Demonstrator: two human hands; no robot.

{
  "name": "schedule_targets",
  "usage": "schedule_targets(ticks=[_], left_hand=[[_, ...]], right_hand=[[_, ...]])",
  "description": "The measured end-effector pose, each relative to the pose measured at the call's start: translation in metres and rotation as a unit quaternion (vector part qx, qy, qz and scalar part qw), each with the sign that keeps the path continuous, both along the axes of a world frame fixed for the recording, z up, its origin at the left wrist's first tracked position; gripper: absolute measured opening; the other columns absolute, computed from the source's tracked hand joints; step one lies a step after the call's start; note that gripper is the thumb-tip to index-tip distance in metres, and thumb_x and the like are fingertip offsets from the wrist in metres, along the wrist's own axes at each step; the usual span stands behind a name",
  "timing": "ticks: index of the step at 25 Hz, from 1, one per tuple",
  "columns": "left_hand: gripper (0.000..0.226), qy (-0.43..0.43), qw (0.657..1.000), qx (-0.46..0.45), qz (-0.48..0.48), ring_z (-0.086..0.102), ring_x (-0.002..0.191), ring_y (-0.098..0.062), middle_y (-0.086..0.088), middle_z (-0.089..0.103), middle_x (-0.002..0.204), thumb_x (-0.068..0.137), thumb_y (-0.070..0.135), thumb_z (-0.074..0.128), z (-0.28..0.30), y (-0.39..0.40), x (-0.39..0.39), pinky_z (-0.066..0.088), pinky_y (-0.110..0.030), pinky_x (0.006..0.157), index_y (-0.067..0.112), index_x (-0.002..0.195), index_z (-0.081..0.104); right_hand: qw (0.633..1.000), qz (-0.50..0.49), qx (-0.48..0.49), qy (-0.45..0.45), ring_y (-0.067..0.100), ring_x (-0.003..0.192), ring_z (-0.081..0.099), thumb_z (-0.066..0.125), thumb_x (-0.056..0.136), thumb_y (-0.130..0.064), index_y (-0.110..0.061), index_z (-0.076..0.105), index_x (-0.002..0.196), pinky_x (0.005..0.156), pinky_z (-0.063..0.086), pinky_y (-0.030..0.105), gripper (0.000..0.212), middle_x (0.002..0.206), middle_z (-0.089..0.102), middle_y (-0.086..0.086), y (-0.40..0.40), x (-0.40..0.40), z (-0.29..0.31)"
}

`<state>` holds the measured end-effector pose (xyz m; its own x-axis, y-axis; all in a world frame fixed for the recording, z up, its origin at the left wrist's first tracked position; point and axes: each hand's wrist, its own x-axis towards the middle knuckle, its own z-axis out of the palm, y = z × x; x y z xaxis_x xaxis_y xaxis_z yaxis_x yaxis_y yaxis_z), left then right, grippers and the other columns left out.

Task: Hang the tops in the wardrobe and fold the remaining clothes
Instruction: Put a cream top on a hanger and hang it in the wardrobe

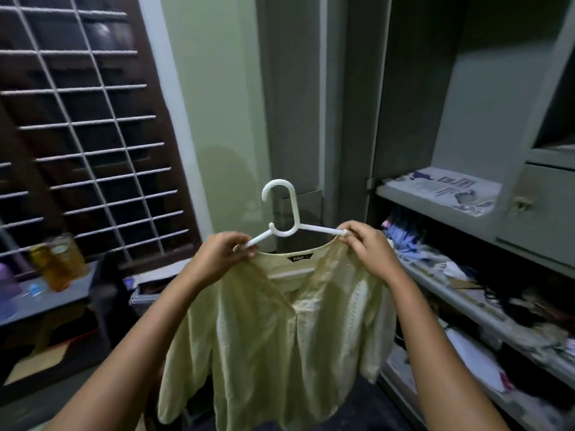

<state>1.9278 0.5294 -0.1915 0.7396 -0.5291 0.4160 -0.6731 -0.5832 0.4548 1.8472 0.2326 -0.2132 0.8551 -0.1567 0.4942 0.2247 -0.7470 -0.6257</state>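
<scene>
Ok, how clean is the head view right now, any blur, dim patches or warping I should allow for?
Head view: dim indoor light, upper wardrobe murky; hands with the hanger and the pale yellow top read fairly sharp; amber bottles at left smeared by motion blur; shelf clutter at right soft; wide-angle bend curves the window grille.

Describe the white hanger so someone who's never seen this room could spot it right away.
Look left of the open wardrobe, in front of the pale green wall. There the left hand and right hand hold up a pale yellow top. The white hanger sits in its neckline, the only thing with a curved hook sticking up.
</scene>
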Motion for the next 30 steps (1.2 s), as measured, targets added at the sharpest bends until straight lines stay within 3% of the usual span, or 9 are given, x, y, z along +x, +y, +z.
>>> schedule_targets(ticks=[3, 5, 7, 11, 13, 16, 20, 25, 30], left_hand=[[0.005, 0.100, 0.992, -0.010, -0.082, 0.062, 0.074, -0.005, 0.013, 0.070, 0.074, 0.085, 0.032, 0.070, -0.002, -0.051, 0.047, 0.047, -0.029, 0.073, 0.033, 0.082, 0.073], [0.012, 0.158, 0.975, -0.022, -0.154, 0.067, 0.088, -0.012, 0.011, 0.073, 0.087, 0.086, 0.040, 0.064, -0.004, -0.092, 0.070, 0.049, -0.033, 0.084, 0.034, 0.089, 0.074], [0.012, 0.125, 0.974, -0.019, -0.190, 0.065, 0.088, -0.022, 0.003, 0.072, 0.090, 0.090, 0.037, 0.062, -0.004, -0.139, 0.086, 0.049, -0.039, 0.083, 0.033, 0.091, 0.073], [0.012, -0.022, 0.968, -0.086, -0.236, 0.059, 0.080, -0.015, 0.001, 0.067, 0.086, 0.092, 0.011, 0.061, 0.009, -0.252, 0.099, 0.041, -0.023, 0.070, 0.017, 0.093, 0.071], [0.009, -0.048, 0.951, -0.108, -0.286, 0.059, 0.077, -0.017, -0.003, 0.066, 0.084, 0.090, 0.008, 0.062, 0.016, -0.304, 0.104, 0.040, -0.025, 0.068, 0.009, 0.091, 0.071], [0.009, -0.045, 0.922, -0.140, -0.358, 0.059, 0.075, -0.023, -0.008, 0.066, 0.081, 0.089, 0.011, 0.065, 0.029, -0.373, 0.111, 0.042, -0.035, 0.070, 0.005, 0.087, 0.070], [0.008, -0.012, 0.859, -0.155, -0.487, 0.060, 0.081, -0.017, -0.004, 0.069, 0.087, 0.089, 0.011, 0.065, 0.057, -0.446, 0.104, 0.044, -0.030, 0.075, 0.010, 0.090, 0.072], [0.034, -0.024, 0.802, -0.228, -0.551, 0.059, 0.096, -0.010, 0.011, 0.062, 0.099, 0.088, 0.047, 0.048, 0.122, -0.506, 0.085, 0.042, -0.030, 0.085, 0.023, 0.102, 0.068], [0.021, -0.027, 0.797, -0.313, -0.516, 0.058, 0.106, -0.019, 0.002, 0.064, 0.109, 0.094, 0.027, 0.049, 0.187, -0.540, 0.090, 0.041, -0.047, 0.097, 0.022, 0.103, 0.068]], right_hand=[[0.999, -0.038, 0.011, 0.019, -0.006, 0.072, 0.053, 0.059, 0.091, -0.011, -0.026, 0.066, 0.095, 0.067, 0.035, 0.012, 0.017, 0.076, 0.058, -0.018, -0.048, 0.012, 0.012], [0.996, -0.078, 0.025, 0.026, -0.007, 0.070, 0.052, 0.056, 0.093, -0.010, -0.027, 0.066, 0.093, 0.064, 0.036, 0.011, 0.020, 0.076, 0.059, -0.015, -0.079, 0.006, 0.018], [0.991, -0.120, 0.054, 0.032, -0.007, 0.070, 0.053, 0.056, 0.093, -0.011, -0.036, 0.064, 0.087, 0.065, 0.038, 0.012, 0.027, 0.078, 0.061, -0.012, -0.110, -0.008, 0.023], [0.957, -0.286, 0.047, -0.001, 0.007, 0.092, 0.060, 0.061, 0.089, -0.041, -0.044, 0.064, 0.085, 0.091, 0.034, 0.029, 0.006, 0.090, 0.069, -0.015, -0.164, -0.044, 0.033], [0.907, -0.419, -0.041, 0.021, 0.010, 0.103, 0.057, 0.054, 0.093, -0.045, -0.040, 0.065, 0.094, 0.086, 0.021, 0.027, 0.013, 0.100, 0.068, -0.011, -0.184, -0.065, 0.036], [0.837, -0.537, -0.108, 0.008, 0.014, 0.106, 0.053, 0.039, 0.090, -0.058, -0.033, 0.064, 0.103, 0.081, 0.017, 0.028, 0.037, 0.103, 0.063, -0.011, -0.200, -0.093, 0.036], [0.757, -0.638, -0.127, -0.067, 0.016, 0.098, 0.058, 0.040, 0.094, -0.043, -0.030, 0.061, 0.094, 0.074, 0.019, 0.028, 0.025, 0.095, 0.065, -0.011, -0.192, -0.119, 0.046], [0.590, -0.779, -0.174, -0.121, 0.023, 0.093, 0.060, 0.050, 0.096, -0.031, -0.024, 0.065, 0.092, 0.071, 0.020, 0.031, 0.017, 0.093, 0.069, -0.003, -0.159, -0.123, 0.103], [0.405, -0.873, -0.211, -0.172, 0.030, 0.096, 0.060, 0.049, 0.096, -0.026, -0.018, 0.067, 0.102, 0.079, 0.027, 0.038, 0.020, 0.102, 0.069, 0.008, -0.123, -0.113, 0.197]])
